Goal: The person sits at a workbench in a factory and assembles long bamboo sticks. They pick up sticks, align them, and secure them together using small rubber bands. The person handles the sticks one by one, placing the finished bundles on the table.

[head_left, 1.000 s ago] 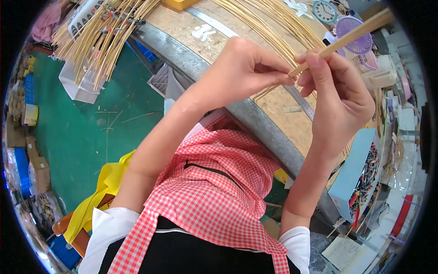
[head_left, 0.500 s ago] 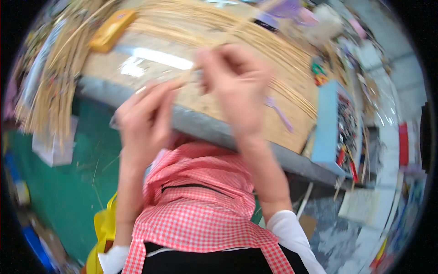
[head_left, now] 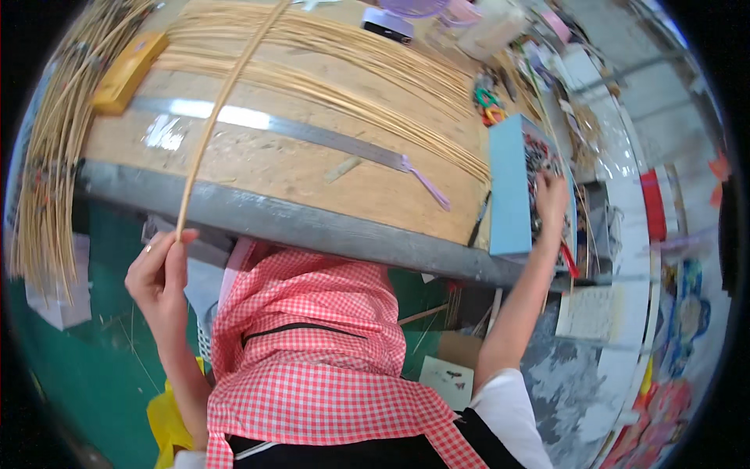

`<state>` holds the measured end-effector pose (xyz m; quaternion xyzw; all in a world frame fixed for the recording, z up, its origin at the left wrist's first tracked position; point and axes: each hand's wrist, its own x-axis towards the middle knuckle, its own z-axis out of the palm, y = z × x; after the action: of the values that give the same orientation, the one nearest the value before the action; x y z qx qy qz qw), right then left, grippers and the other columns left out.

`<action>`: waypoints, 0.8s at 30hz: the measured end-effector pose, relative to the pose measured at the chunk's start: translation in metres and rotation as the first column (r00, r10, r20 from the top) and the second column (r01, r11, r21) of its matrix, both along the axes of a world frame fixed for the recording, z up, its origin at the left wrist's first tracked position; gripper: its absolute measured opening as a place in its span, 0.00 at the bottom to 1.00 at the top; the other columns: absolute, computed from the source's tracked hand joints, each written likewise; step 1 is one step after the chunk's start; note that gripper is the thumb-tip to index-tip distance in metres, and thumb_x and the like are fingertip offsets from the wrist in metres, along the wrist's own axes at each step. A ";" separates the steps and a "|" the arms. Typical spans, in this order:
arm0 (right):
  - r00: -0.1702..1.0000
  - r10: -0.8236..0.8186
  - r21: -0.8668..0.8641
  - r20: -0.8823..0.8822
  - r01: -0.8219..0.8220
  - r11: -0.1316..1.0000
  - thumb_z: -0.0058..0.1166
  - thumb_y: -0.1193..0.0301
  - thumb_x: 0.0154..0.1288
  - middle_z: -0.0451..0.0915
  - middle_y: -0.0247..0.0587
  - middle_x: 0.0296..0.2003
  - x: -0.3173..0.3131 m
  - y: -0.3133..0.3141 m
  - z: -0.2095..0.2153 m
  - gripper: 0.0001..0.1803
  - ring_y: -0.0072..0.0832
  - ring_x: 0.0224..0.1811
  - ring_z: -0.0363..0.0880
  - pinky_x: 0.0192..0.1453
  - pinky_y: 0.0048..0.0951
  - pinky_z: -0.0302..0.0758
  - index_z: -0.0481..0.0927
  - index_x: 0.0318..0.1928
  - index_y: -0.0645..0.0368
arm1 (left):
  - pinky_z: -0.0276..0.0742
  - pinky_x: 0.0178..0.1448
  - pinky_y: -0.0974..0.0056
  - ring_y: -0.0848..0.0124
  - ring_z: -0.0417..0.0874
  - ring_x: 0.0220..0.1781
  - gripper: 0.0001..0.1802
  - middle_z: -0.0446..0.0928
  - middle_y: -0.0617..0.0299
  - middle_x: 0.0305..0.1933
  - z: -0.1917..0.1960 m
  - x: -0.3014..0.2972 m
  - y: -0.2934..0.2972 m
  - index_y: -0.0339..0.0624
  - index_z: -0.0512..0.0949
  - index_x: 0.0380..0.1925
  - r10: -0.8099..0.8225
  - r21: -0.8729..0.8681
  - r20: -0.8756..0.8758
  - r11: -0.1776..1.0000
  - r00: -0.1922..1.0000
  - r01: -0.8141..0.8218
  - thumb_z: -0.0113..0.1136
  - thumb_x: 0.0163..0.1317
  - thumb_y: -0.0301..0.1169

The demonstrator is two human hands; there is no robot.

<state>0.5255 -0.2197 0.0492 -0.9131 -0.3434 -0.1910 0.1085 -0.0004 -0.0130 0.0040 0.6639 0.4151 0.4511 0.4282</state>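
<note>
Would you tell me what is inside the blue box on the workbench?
The blue box holds small mixed items; the right hand reaches in, covering some. They are too small to identify.

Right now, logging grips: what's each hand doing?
Left hand: closed on the bamboo strip.
Right hand: reaching into the blue box; grip cannot be told.

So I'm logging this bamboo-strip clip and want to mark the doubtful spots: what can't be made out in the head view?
- Right hand: reaches into the blue box; the box wall hides its contents and what the fingers touch.
- Bamboo strip: held by the left hand; its far end is cut off by the top edge.
- Small tools beyond the box: too small to identify.
- Shelf items at right: warped by the fisheye rim.
</note>
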 end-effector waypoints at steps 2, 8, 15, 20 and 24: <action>0.961 -0.022 -0.196 -0.276 -0.034 0.980 0.53 0.67 0.57 0.79 0.60 0.34 0.005 -0.014 -0.016 0.16 0.49 0.42 0.78 0.47 0.39 0.72 0.78 0.38 0.69 | 0.47 0.21 0.76 0.86 0.57 0.18 0.09 0.63 0.73 0.21 -0.005 -0.004 0.001 0.30 0.79 0.33 -0.010 -0.067 -0.015 0.998 1.000 0.009 0.50 0.62 0.25; 0.953 0.090 -0.221 -0.291 -0.158 0.962 0.49 0.66 0.59 0.78 0.59 0.37 0.046 -0.032 -0.046 0.15 0.45 0.39 0.77 0.42 0.40 0.71 0.74 0.37 0.68 | 0.45 0.18 0.75 0.86 0.54 0.14 0.12 0.61 0.74 0.14 -0.015 -0.006 0.005 0.29 0.80 0.33 -0.007 -0.260 0.236 0.963 0.972 0.070 0.52 0.62 0.29; 0.998 0.047 -0.026 0.048 -0.045 0.999 0.53 0.69 0.59 0.77 0.52 0.28 0.036 -0.027 -0.028 0.13 0.41 0.29 0.76 0.36 0.35 0.71 0.75 0.38 0.68 | 0.45 0.17 0.75 0.85 0.54 0.14 0.13 0.61 0.73 0.15 -0.020 -0.015 0.008 0.29 0.79 0.34 -0.088 -0.288 0.372 0.936 0.924 0.204 0.53 0.63 0.30; 0.834 0.383 0.589 -0.397 -0.089 0.803 0.48 0.72 0.66 0.75 0.35 0.26 -0.059 0.025 0.008 0.07 0.19 0.22 0.70 0.28 0.20 0.67 0.76 0.36 0.63 | 0.48 0.18 0.76 0.85 0.57 0.15 0.13 0.62 0.72 0.15 -0.021 -0.013 0.008 0.29 0.79 0.35 -0.114 -0.298 0.380 0.924 0.918 0.238 0.53 0.63 0.31; 0.597 0.613 0.657 -0.517 -0.183 0.732 0.45 0.75 0.67 0.71 0.29 0.25 -0.229 0.101 -0.006 0.07 0.13 0.20 0.63 0.24 0.15 0.61 0.77 0.37 0.63 | 0.49 0.19 0.77 0.85 0.58 0.16 0.13 0.64 0.71 0.15 -0.023 -0.008 0.007 0.29 0.80 0.35 -0.156 -0.285 0.392 0.917 0.907 0.281 0.53 0.62 0.31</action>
<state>0.2962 -0.1191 0.0428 -0.7365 -0.4104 0.1166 0.5250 -0.0084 -0.0060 -0.0191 0.5298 0.3217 0.4367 0.6520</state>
